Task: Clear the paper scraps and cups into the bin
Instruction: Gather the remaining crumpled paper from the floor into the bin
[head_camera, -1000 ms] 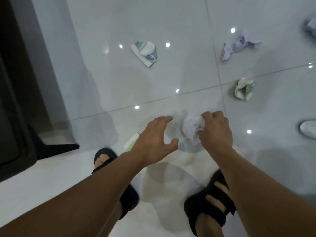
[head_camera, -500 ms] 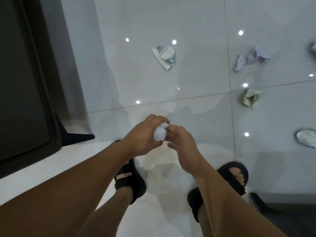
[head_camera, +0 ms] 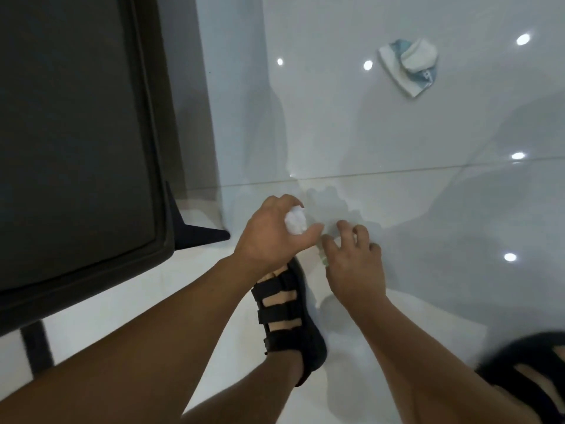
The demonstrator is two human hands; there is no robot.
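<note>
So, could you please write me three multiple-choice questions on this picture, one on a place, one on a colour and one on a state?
1. Where is the paper ball?
A. in the left hand
B. in the right hand
C. in a pocket

2. What colour are the sandals?
A. white
B. red
C. black

3. How is the cup?
A. upright
B. crushed
C. stacked in another cup

Answers: 1 A, the left fingers and thumb curl round it; 2 C, straps and soles are both black; 3 B, it lies flattened and creased on the tiles.
</note>
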